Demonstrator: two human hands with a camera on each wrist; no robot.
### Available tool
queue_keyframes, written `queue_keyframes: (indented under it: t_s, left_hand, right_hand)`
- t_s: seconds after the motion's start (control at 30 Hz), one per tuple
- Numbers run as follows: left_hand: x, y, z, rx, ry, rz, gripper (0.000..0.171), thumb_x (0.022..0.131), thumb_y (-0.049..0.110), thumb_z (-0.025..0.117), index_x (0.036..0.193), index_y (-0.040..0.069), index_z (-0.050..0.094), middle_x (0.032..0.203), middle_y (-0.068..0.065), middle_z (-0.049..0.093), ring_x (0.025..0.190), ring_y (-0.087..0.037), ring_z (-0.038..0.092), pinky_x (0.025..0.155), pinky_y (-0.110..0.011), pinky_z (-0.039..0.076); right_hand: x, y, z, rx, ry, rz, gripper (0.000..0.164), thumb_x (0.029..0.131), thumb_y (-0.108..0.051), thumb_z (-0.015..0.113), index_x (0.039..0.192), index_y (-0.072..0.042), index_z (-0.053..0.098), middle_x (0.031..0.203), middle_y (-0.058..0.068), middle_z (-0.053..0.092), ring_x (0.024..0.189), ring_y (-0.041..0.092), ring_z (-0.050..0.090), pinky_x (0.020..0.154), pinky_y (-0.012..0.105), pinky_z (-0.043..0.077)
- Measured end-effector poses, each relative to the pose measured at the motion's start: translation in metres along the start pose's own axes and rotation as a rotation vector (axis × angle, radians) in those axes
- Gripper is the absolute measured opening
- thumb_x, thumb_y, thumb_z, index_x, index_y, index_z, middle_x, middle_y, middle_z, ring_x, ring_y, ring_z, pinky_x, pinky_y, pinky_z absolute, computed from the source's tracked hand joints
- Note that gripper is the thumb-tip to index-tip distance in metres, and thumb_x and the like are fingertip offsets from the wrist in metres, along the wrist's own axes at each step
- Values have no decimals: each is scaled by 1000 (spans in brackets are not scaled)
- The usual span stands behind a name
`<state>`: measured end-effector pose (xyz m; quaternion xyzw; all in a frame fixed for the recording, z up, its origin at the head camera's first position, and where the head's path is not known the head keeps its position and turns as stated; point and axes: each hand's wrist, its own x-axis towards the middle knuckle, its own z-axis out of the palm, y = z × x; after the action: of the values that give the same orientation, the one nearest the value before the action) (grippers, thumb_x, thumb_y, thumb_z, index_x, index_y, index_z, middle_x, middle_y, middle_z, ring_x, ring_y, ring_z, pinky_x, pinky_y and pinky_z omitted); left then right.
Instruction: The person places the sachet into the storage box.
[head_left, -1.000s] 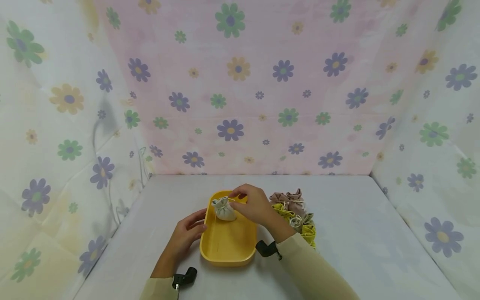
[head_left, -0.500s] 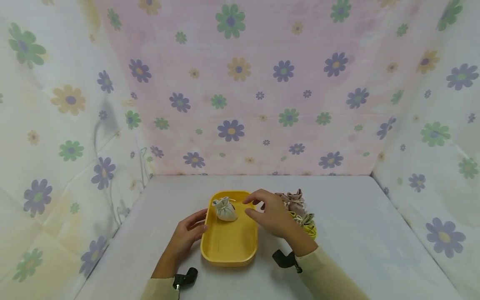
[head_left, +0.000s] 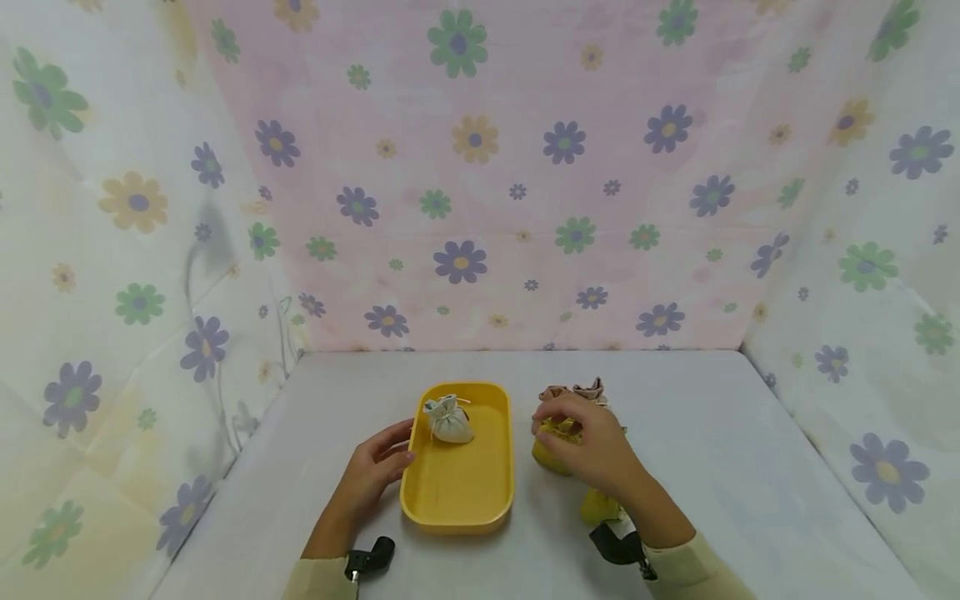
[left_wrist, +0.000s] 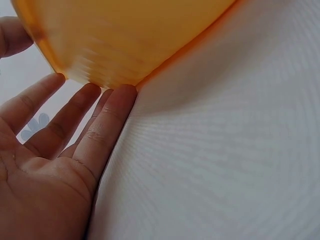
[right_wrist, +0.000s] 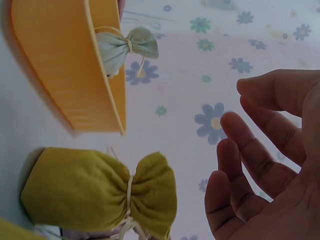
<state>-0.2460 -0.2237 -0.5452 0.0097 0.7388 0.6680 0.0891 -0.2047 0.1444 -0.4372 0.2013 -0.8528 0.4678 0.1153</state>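
A yellow plastic tray stands left of centre, with a small white drawstring pouch toward its back left. My left hand rests along the tray's left side; its nearly straight fingertips meet the outer wall in the left wrist view. To the right of the tray, my right hand hovers beside an olive-yellow drawstring pouch, overlapping it in the head view. From the right wrist, the slightly bent fingers appear apart from the pouch's tied neck, holding nothing.
Brownish-pink pouches sit behind my right hand, partly hidden. Another yellow pouch shows under my right forearm. Flower-printed cloth encloses the white table at the back and both sides.
My right hand has let go of the white pouch, left it in the tray, and moved right to the pouch group. The left hand has stayed at the tray.
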Motion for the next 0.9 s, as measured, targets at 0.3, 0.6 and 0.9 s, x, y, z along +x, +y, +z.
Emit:
queue_keyframes:
  t_s: [0.3,0.6,0.9]
  left_hand:
    - [0,2,0,28,5,8,54,92,26,77,143,30,59,150,0,56,137,-27,56,101,-36,58]
    - [0,0,1,-1,7,-9,54,92,24,77,143,29,60,150,0,57,137,-27,56,100,-34,59]
    - [0,2,2,16,7,-4,56,91,25,78,143,29,60,151,1,56,136,-27,57,100,-34,58]
  right_hand:
    - [-25,10,-19,-23,44,43,24,89,-15,82,108,-26,74,111,-8,71,97,23,67,76,31,59]
    - [-41,18,-33,-57,73,62,27,88,-13,83,106,-30,73,110,-10,71,90,13,64,72,27,58]
    - [-50,31,-43,-116,116,42,29,86,-9,83,108,-26,74,104,-8,72,86,10,62,71,27,57]
